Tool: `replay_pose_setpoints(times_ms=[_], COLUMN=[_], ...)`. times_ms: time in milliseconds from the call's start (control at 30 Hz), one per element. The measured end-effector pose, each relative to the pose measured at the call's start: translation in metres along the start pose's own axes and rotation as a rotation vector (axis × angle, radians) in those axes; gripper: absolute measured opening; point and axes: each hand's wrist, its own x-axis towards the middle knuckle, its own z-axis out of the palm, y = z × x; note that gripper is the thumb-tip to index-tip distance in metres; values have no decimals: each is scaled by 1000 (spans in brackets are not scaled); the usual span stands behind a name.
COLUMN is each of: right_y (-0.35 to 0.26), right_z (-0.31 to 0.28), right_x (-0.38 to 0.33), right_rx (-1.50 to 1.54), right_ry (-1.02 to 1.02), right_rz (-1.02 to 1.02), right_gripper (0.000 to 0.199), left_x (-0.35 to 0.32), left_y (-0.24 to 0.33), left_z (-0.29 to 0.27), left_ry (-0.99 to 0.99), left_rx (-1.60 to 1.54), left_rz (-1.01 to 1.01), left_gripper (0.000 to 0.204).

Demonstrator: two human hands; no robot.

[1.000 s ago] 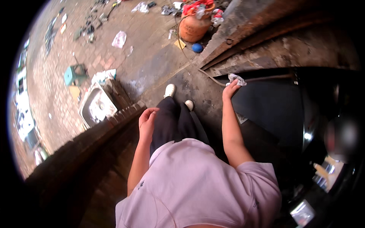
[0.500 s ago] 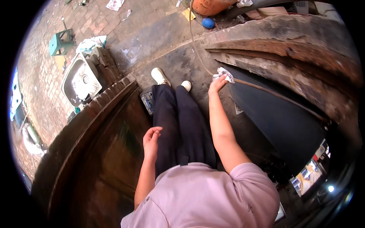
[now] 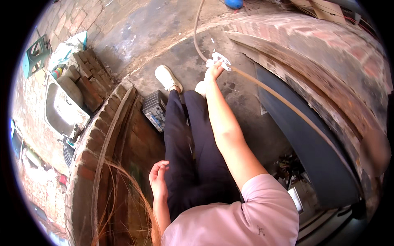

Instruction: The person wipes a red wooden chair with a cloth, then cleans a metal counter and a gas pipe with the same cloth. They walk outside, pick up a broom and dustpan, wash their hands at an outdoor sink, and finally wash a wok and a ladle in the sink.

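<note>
Hose (image 3: 281, 97) and white wad (image 3: 221, 60) are gripped by the right hand (image 3: 214, 71); the left hand (image 3: 159, 177) is held loosely curled.

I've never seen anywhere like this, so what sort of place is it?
Probably a doorway onto a brick-paved yard: a dark, door-like panel at right, a metal sink and a green stool outside.

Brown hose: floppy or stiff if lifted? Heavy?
Probably flexible but springy: the hose bends in a smooth curve with no visible kink. Likely fairly light for its length, since it looks thin and the right hand alone seems to grip it, through a white wad.
</note>
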Motion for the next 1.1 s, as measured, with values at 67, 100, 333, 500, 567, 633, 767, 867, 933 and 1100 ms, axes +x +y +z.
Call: replay_pose_setpoints(times_ms=[67,100,333,500,567,633,767,867,933,1100], right_y=[18,24,-5,-28,-32,-41,-54,-96,-128,-197], right_z=[22,30,10,-18,-28,-34,-51,-57,-62,-73], right_x=[17,30,42,18,6,-18,-44,-71,-77,-61], right_rx=[-149,-120,49,75,54,28,66,-106,-329,-825], right_ry=[-54,-67,-336,-641,-661,-607,-611,-748,-917,-1172], right_rz=[17,27,369,462,406,406,610,603,542,-17], right_gripper=[37,34,28,28,27,28,28,29,30,32], left_x=[9,14,27,23,23,20,22,32,49,98], left_y=[4,8,29,41,40,42,48,45,42,52], left_z=[-6,-7,1,16,17,17,19,28,41,118], left_ry=[29,40,-25,-119,-146,-174,-199,-246,-312,-470], left_rx=[-36,-47,-78,-140,-138,-135,-145,-112,-122,-263], left_rz=[-21,-32,-52,-6,-4,6,3,64,99,-34], left_gripper=[16,16,18,18,18,18,18,19,20,22])
